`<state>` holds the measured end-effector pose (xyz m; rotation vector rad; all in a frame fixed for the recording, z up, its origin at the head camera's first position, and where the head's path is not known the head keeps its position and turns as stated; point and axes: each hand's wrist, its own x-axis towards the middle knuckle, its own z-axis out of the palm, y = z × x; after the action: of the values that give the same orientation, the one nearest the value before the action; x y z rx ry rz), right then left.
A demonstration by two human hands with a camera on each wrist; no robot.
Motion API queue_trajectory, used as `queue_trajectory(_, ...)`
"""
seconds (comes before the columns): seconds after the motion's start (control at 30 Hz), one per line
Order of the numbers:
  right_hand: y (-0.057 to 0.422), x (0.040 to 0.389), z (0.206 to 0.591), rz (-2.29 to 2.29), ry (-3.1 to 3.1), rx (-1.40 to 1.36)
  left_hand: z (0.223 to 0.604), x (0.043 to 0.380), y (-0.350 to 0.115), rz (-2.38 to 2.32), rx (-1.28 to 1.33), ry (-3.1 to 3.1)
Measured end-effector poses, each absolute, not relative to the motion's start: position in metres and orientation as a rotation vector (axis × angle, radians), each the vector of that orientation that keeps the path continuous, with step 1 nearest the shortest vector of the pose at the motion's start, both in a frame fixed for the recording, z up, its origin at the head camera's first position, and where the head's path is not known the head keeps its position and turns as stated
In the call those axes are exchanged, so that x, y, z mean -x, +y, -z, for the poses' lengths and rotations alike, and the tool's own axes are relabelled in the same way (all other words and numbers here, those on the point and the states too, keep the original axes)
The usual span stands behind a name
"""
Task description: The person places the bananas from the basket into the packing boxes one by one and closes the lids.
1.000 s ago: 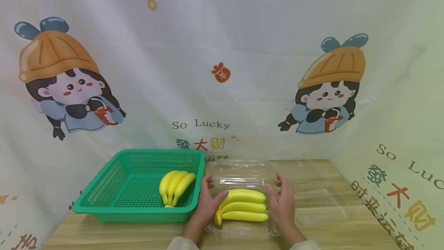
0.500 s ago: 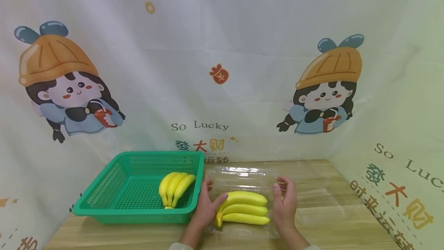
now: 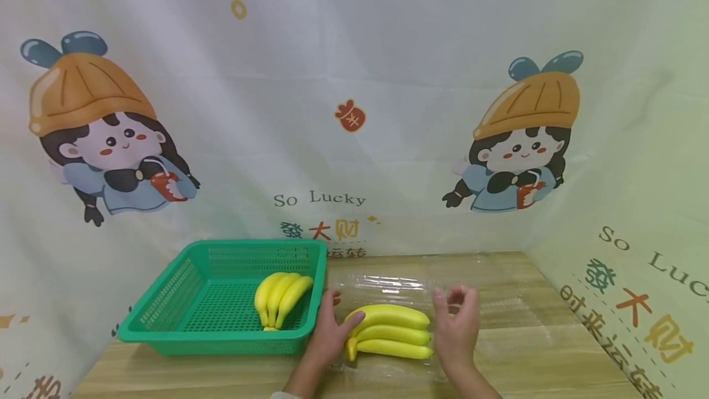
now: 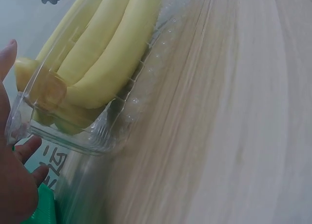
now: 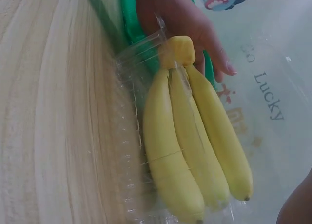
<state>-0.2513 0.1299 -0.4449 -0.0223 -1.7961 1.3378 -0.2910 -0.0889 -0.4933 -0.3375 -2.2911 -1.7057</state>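
A clear plastic container lies on the table with a bunch of yellow bananas inside, stem to the left. My left hand holds the container's left end, its thumb reaching over the edge beside the stem; the right wrist view shows this hand behind that end. At the container's right end is my right hand, thumb raised and fingers loosely bent, with nothing visible in them. Only a sliver of the right hand enters its own wrist view. The container's raised far part stands behind the bananas.
A green plastic basket stands at the left, close to my left hand, with another banana bunch in it. Faint clear plastic lies on the wooden table at the right. A printed cloth hangs behind.
My right hand has shifted slightly right, away from the bananas, and its fingers have bent more. The container's raised far part has sunk lower. The left hand stays at the left end.
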Motion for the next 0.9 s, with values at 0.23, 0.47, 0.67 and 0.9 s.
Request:
queue_trajectory(0.23,0.13,0.243,0.454,-1.336,-1.842,0.095,0.491,0.288,-0.092,1.758,0.395,-2.288)
queue_trajectory(0.47,0.135,0.245,0.464,-1.24,-1.847,-0.006,0.49,0.284,-0.096,1.827,0.412,-2.309)
queue_trajectory(0.67,0.135,0.245,0.471,-1.161,-1.851,-0.036,0.491,0.284,-0.097,1.802,0.431,-2.313)
queue_trajectory(0.9,0.136,0.247,0.477,-1.116,-1.83,-0.066,0.496,0.281,-0.093,1.706,0.411,-2.299)
